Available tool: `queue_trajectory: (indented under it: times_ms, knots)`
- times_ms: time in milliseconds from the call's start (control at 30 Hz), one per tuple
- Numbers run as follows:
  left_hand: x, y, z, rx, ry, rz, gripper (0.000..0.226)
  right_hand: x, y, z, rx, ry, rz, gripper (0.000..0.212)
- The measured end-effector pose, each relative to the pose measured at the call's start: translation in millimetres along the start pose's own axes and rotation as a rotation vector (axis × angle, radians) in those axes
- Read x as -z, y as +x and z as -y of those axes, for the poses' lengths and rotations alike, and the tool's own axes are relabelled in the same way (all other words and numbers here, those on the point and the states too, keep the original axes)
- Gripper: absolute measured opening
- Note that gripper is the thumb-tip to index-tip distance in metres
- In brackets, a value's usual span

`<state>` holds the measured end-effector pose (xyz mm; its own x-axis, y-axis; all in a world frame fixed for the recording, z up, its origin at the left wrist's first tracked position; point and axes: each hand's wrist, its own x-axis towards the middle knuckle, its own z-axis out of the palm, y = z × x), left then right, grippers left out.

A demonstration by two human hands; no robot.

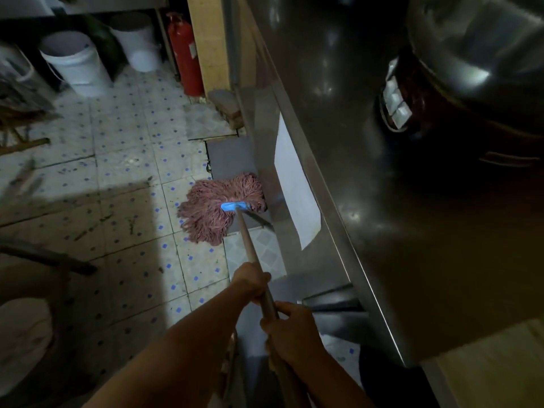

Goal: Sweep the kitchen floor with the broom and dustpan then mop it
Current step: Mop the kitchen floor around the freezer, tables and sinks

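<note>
While both hands grip one handle, the scene counts out as follows.
Mop: one pink-red string mop head with a blue plastic clamp on a long brown wooden handle.
Buckets: two white plastic buckets, the nearer at the upper left, the farther behind it.
Extinguisher: one red cylinder fire extinguisher, upright beside a yellowish pillar.
Left hand: fingers curled round the handle, farther down the shaft toward the mop head.
Right hand: wrapped round the handle just behind the left, nearer the body.
Floor: pale square tiles dotted with small blue diamonds, streaked with dark smudges, half in shadow at the bottom.
Counter: a dark shiny steel worktop runs along the right, with a large metal pot on top.
Room: dim, lit mainly over the middle tiles.
Mop position: strings fanned flat on the tiles, pressed against the base of the steel counter, handle slanting back to the hands.
Mop look: strands thick, matted, spread widest on the left.
</note>
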<state>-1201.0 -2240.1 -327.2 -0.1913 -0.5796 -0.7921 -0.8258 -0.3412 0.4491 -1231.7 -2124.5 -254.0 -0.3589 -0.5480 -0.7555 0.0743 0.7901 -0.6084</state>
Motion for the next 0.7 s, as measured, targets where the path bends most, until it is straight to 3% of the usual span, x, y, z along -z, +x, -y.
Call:
queue_trajectory:
  times_ms: [267, 533, 700]
  knots:
    - [79, 80, -56, -0.011, -0.036, -0.013, 0.034, -14, 81, 94, 0.021, 0.04, 0.013, 0.009]
    - [146, 166, -95, -0.014, -0.053, -0.031, 0.021, -48, 168, 165, 0.04, 0.069, -0.042, 0.026]
    - [173, 212, -114, -0.096, -0.031, -0.07, 0.032, -56, 214, 195, 0.088, 0.034, -0.078, 0.011]
